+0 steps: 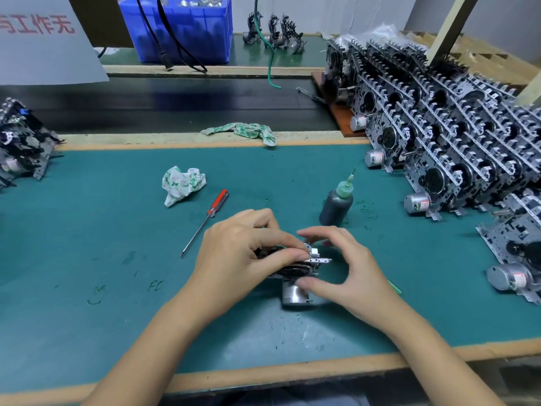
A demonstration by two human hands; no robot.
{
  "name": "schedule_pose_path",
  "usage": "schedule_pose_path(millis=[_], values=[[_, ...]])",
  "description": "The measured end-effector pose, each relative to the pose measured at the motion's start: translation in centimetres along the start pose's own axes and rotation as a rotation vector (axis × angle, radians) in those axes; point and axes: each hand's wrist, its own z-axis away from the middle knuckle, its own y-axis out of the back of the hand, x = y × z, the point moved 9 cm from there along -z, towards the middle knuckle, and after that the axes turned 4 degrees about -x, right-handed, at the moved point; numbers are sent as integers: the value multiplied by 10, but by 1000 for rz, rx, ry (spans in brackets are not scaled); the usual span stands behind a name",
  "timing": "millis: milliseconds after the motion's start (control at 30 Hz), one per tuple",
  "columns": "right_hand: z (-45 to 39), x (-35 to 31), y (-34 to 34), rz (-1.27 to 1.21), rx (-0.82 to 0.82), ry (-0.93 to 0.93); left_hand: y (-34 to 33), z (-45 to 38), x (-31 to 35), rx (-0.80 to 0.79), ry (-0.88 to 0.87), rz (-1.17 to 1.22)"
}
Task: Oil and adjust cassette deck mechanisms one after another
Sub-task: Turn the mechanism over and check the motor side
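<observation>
While we work on this cassette deck mechanism [295, 266] on the table [87, 230], our left hand [243, 250] keeps a tight grip on its top and our right hand [348, 259] pinches its motor end. We should hold it steady, press gently, and keep the oil bottle [336, 205] near.

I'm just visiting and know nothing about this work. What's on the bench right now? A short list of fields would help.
Being worked on: cassette deck mechanism, held by both hands
Left hand: grips its top
Right hand: thumb on the motor, fingers at the top
Oil bottle: upright, behind the hands
Screwdriver: red handle, lying untouched
Rags: crumpled rag on the mat, second rag farther back
Waiting units: stacked mechanisms at right
</observation>
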Motion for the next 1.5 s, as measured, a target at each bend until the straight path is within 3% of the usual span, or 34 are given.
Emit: schedule_pose_path(millis=[133, 467, 567, 667, 767, 833, 1067, 1200, 1300, 1500], values=[[-10, -5, -12, -231, 18, 39, 0, 2, -1, 2, 18, 21], [-12, 2, -15, -339, -21, 24, -2, 2, -1, -34, 16, 52], [-5, 6, -9, -204, -35, -16, -3, -1, -2, -38, 36, 33], [9, 8, 12, 126, 56, -53, -3, -2, -4, -39, 46, 21], [21, -8, 14, 556, 121, 76, -2, -2, -3, -25, 52, 11], [23, -11, 11, 658, 107, 120, -2, -2, -3, -22, 47, 2], [19, -17, 11, 631, 40, 98, 0, -2, 0, -35, 50, -13], [5, -40, 33, 440, 143, 117, 10, 0, 1, -108, 2, -57], [-10, -68, 18, 605, 59, 254, 26, 8, -4, -109, -13, -214], [-21, -81, 0, 693, -101, 371, 32, 12, -4, -87, -37, -197]])
